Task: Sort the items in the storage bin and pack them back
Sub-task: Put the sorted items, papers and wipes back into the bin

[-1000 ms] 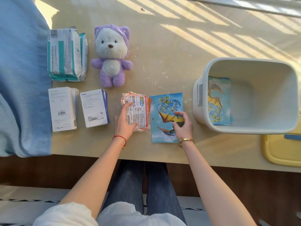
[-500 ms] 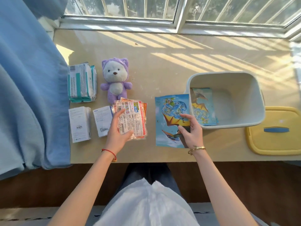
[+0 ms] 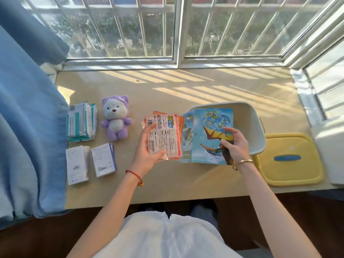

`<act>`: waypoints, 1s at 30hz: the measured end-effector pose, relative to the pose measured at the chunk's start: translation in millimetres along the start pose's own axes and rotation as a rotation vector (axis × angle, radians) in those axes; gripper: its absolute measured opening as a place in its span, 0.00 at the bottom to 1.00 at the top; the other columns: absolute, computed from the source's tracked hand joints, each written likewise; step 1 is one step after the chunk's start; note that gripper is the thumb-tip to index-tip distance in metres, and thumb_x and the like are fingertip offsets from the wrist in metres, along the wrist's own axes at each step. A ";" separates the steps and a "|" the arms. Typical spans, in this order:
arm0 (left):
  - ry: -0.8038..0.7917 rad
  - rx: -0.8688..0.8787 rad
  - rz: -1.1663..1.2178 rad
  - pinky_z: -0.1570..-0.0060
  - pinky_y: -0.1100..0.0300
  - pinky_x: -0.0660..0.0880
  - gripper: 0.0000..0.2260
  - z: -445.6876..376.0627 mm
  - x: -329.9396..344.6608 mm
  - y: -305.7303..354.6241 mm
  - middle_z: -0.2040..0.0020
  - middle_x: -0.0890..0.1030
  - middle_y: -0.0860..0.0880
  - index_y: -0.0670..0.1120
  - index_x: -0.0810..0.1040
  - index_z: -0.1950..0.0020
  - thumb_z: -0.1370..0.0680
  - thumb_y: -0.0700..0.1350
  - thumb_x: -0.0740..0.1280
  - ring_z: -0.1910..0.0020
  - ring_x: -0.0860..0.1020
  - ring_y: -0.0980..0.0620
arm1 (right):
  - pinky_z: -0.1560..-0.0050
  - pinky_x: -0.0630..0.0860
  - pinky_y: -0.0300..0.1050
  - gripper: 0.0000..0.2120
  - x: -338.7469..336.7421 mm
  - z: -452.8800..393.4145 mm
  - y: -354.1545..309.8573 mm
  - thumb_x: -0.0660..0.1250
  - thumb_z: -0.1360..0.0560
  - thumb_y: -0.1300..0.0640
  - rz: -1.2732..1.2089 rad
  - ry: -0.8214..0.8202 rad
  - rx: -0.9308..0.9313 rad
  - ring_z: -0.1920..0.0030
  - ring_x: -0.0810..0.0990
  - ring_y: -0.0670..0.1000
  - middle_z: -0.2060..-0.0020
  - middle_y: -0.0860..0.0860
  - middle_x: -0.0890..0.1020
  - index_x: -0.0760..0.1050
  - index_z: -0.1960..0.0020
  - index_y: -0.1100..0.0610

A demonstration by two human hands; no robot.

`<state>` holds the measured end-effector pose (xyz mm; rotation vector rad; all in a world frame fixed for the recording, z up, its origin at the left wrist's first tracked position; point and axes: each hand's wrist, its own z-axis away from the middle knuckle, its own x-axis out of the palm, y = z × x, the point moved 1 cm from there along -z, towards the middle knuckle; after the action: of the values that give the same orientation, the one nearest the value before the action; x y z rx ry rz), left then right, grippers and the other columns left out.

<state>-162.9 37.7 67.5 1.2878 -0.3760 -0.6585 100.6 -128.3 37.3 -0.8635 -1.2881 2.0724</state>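
Observation:
My left hand (image 3: 149, 149) grips a stack of red-edged printed packets (image 3: 164, 135), lifted off the table left of the bin. My right hand (image 3: 235, 144) holds a blue dinosaur-print packet (image 3: 210, 133) raised in front of the grey storage bin (image 3: 255, 125), covering its left side. A second blue packet (image 3: 187, 135) shows just left of it, behind its edge. On the table's left lie a purple plush bear (image 3: 115, 119), a teal-and-white wipes pack (image 3: 81, 121) and two white boxes (image 3: 77, 169) (image 3: 104, 159).
The bin's yellow lid (image 3: 288, 159) with a blue handle lies right of the bin. A blue curtain (image 3: 28, 118) hangs over the table's left end. Barred windows stand behind the table (image 3: 186, 90), and a white ledge is at the far right.
Both hands lifted their packets off the table. The right hand carried the blue packet rightward up in front of the bin; the left raised the red-edged stack. The camera tilted up toward the window.

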 end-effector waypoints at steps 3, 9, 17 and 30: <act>0.057 -0.021 0.009 0.38 0.51 0.75 0.39 -10.7 36.6 -1.3 0.31 0.71 0.48 0.52 0.65 0.28 0.33 0.27 0.72 0.35 0.73 0.54 | 0.55 0.81 0.41 0.20 -13.0 -39.3 11.9 0.70 0.28 0.69 0.051 -0.044 0.024 0.47 0.82 0.49 0.42 0.55 0.80 0.76 0.40 0.53; 0.230 -0.069 0.065 0.37 0.51 0.74 0.38 -25.1 100.8 -9.5 0.32 0.71 0.50 0.53 0.66 0.29 0.33 0.27 0.72 0.35 0.73 0.54 | 0.52 0.82 0.49 0.20 -52.0 -102.9 21.8 0.70 0.28 0.69 -0.034 -0.143 0.069 0.46 0.82 0.51 0.41 0.55 0.80 0.76 0.40 0.54; 0.312 -0.038 0.092 0.42 0.58 0.76 0.38 -26.6 159.2 2.6 0.31 0.71 0.49 0.54 0.67 0.29 0.32 0.26 0.71 0.34 0.73 0.52 | 0.48 0.80 0.59 0.21 -156.4 -131.8 -6.9 0.69 0.28 0.69 -0.049 -0.237 -0.044 0.41 0.80 0.60 0.41 0.58 0.80 0.75 0.40 0.52; 0.312 -0.103 0.106 0.44 0.57 0.78 0.37 -27.9 178.7 -20.1 0.32 0.71 0.51 0.53 0.67 0.29 0.32 0.25 0.70 0.36 0.74 0.54 | 0.48 0.81 0.47 0.20 -56.9 -129.7 62.5 0.69 0.29 0.68 0.131 -0.327 -0.029 0.41 0.78 0.48 0.42 0.49 0.79 0.75 0.42 0.49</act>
<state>-14.7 -58.2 23.1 1.2397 -0.1505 -0.3747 228.3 -121.3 -50.1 -0.6540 -1.4649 2.3778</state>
